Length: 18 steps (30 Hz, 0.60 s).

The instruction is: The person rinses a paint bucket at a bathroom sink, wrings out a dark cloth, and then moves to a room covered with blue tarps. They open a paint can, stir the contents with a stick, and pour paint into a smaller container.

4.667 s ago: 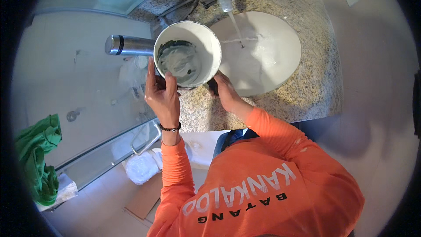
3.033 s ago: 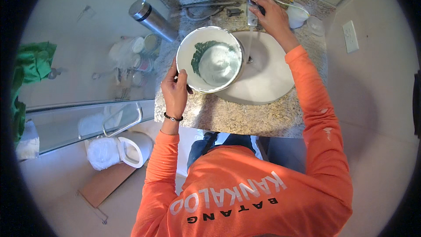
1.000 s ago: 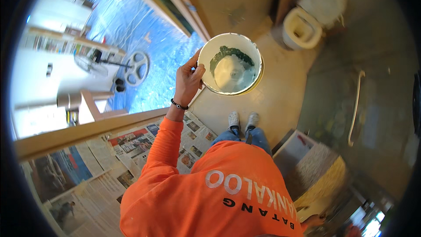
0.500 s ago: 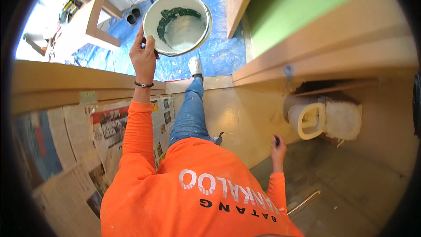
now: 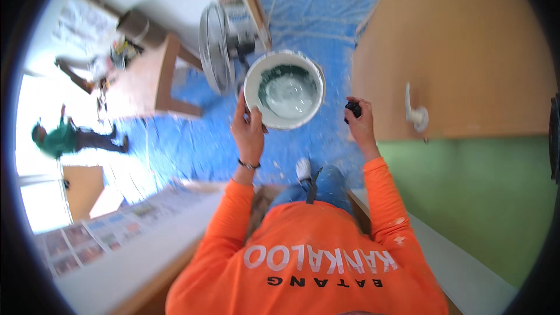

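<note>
A white bucket [image 5: 286,121] with pale, wet paint in the bottom and dark green smears round its inner wall hangs in front of me. My left hand [image 5: 249,131] grips it at the near left rim, thumb on the inside edge. To the right of the bucket and apart from it, my right hand [image 5: 363,123] is closed round a small black object [image 5: 352,111]. That object looks like the end of a handle, but most of it is hidden by the fingers.
Blue plastic sheeting [image 5: 175,149] covers the floor. Beyond the bucket on the left stand a fan [image 5: 216,52] and a wooden table [image 5: 160,76]. A wooden door [image 5: 466,52] with a lever handle [image 5: 415,114] is at right. Another person in green [image 5: 61,140] stands far left.
I have moved forward out of the doorway over the blue sheeting. The bucket now hangs more centrally before me, and my right hand has come up beside it with the black object.
</note>
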{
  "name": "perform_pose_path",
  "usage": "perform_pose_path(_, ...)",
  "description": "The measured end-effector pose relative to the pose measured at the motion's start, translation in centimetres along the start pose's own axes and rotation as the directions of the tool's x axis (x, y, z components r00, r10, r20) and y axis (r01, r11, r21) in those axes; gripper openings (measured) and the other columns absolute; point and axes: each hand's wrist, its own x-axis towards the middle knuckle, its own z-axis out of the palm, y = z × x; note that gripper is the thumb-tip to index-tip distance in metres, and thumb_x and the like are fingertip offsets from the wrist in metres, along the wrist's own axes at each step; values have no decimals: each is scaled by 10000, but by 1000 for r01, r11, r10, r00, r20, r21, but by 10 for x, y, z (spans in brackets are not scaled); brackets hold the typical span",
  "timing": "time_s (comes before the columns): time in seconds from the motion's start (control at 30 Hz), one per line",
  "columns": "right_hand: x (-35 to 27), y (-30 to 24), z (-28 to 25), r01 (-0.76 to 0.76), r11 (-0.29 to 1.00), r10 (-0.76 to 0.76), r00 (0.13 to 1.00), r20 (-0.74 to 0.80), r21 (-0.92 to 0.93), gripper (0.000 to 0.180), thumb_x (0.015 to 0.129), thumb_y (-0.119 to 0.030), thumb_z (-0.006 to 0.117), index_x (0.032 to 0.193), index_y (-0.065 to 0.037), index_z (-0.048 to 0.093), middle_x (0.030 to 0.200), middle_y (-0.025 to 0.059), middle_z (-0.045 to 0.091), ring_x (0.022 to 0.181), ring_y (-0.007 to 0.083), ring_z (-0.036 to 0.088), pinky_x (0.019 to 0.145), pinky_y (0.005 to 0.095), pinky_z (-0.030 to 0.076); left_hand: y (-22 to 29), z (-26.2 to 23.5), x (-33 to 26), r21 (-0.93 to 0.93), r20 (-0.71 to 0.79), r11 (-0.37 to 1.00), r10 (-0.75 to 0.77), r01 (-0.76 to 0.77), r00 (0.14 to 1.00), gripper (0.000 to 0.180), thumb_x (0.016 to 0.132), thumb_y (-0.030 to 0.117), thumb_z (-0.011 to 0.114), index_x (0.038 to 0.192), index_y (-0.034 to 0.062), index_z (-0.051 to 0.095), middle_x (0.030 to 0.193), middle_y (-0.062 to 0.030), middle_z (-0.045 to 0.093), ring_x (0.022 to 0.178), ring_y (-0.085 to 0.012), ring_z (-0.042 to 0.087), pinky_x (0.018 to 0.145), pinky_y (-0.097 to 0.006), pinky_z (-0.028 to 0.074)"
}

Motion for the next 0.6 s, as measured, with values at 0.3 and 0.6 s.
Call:
perform_pose_path(0.3, 388, 17, 67, -307, 810, 333, 942, 38, 500, 276, 993, -91, 653, 1262, -52, 604, 1007, 62, 616, 829, 147, 679, 700, 281, 586, 13, 161, 284, -177, -30, 984, 2, -7, 1000, 504, 1005, 90, 539, 1504, 27, 496, 950, -29, 679, 580, -34, 515, 461, -227, 443)
perform_pose_path(0.6, 719, 55, 127, -330, 915, 271, 929, 253, 231, 251, 1016, -194, 659, 1195, -22, 626, 912, 37, 640, 726, 132, 678, 664, 291, 556, 21, 292, 570, -191, -154, 981, -53, 23, 987, 504, 990, 93, 549, 1492, 53, 522, 755, 5, 545, 536, -57, 512, 458, -247, 438)
